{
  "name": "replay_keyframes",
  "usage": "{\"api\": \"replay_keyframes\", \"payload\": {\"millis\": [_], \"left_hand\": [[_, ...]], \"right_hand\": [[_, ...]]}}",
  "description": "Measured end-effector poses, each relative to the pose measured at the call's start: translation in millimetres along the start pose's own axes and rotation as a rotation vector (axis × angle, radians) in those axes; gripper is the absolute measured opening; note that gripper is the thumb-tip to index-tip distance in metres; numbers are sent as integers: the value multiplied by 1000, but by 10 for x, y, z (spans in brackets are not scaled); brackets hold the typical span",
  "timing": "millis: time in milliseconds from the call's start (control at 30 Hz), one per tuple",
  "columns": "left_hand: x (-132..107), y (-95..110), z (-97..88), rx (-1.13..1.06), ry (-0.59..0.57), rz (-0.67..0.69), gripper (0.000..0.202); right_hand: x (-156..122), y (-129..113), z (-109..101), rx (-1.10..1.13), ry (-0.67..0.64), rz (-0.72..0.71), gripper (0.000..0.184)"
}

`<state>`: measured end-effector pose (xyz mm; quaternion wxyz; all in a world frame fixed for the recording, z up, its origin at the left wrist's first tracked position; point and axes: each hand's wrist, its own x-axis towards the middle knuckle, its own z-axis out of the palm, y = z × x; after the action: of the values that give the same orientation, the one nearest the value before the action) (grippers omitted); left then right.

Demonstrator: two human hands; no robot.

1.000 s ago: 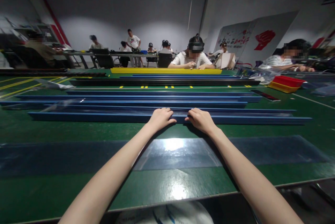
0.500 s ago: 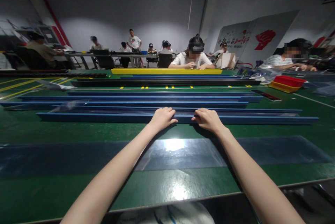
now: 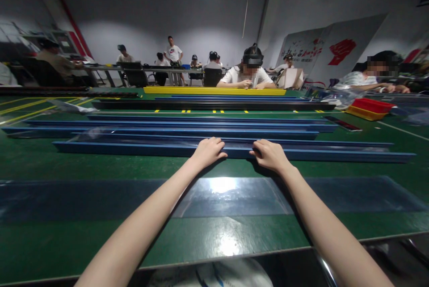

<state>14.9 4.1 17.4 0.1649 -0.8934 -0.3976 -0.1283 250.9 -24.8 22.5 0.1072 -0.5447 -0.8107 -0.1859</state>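
A long blue channel rail [image 3: 117, 148] lies across the green table, nearest to me among several like it. My left hand [image 3: 208, 152] curls over its top edge near the middle, fingers closed on it. A hand's width to the right, my right hand [image 3: 270, 154] grips the same rail in the same way. A long clear plastic sleeve [image 3: 234, 195] lies flat on the table between the rail and me, under my forearms.
More blue rails [image 3: 167, 131] lie parallel behind the held one, then a black rail [image 3: 208, 105] and a yellow one [image 3: 214, 91]. A red and yellow tray [image 3: 367, 107] sits at the right. Several people work at the far side and at other tables.
The held rail has slid to the right along the table with both hands on it; my right hand has shifted rightwards, my left hardly at all.
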Motion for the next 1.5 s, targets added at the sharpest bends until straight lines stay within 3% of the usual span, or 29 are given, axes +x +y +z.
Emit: {"api": "replay_keyframes", "payload": {"millis": [433, 1500], "left_hand": [[2, 8, -16, -38, -2, 4, 25], [4, -1, -10, -63, -47, -36, 28]], "right_hand": [[35, -148, 60, 86, -47, -46, 26], [37, -106, 70, 204, -71, -58, 27]]}}
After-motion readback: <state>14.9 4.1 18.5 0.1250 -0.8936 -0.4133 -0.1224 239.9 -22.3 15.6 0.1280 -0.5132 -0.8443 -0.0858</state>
